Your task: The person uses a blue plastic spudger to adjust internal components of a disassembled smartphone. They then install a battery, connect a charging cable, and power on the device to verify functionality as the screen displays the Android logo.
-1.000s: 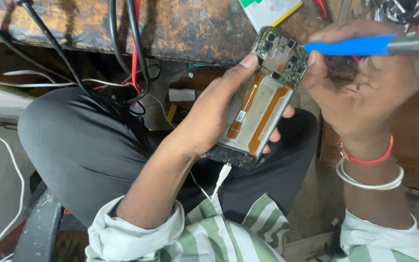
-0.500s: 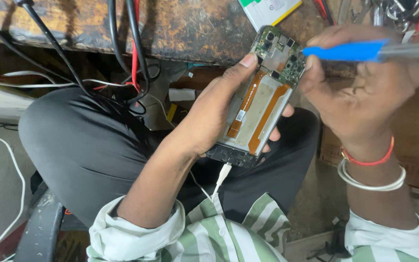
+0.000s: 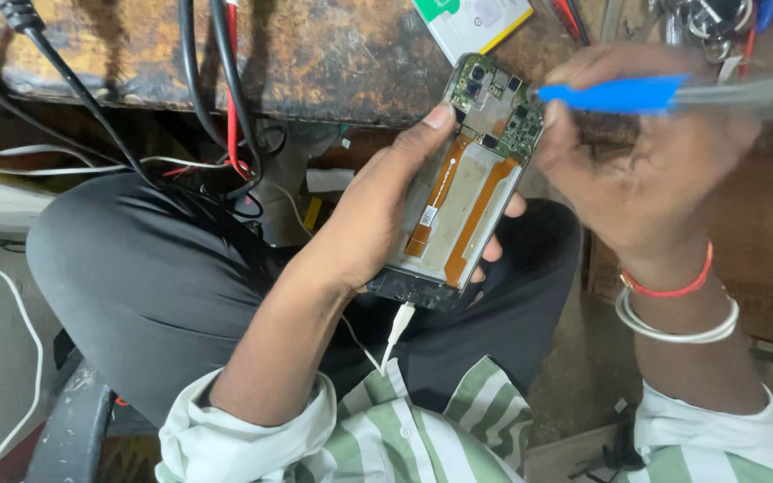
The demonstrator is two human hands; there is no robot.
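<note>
My left hand [image 3: 378, 210] grips an opened phone [image 3: 464, 183] with its back cover off, held over my lap. Its green circuit board sits at the top and two orange flex strips run down the silver frame. A white cable [image 3: 395, 333] is plugged into the phone's bottom end. My right hand [image 3: 650, 170] holds a blue-handled tool [image 3: 624, 93] level, with its tip touching the circuit board near the phone's top right corner. A red thread and a silver bangle circle my right wrist.
A worn wooden bench edge [image 3: 315, 72] runs across the top, with black and red cables [image 3: 216, 89] hanging over it. A white flat battery [image 3: 476, 20] lies on the bench. Metal tools [image 3: 704, 18] lie at the top right. A white cord [image 3: 11, 295] runs at left.
The tool and my right hand have shifted slightly, staying at the circuit board. The phone remains in the same grip.
</note>
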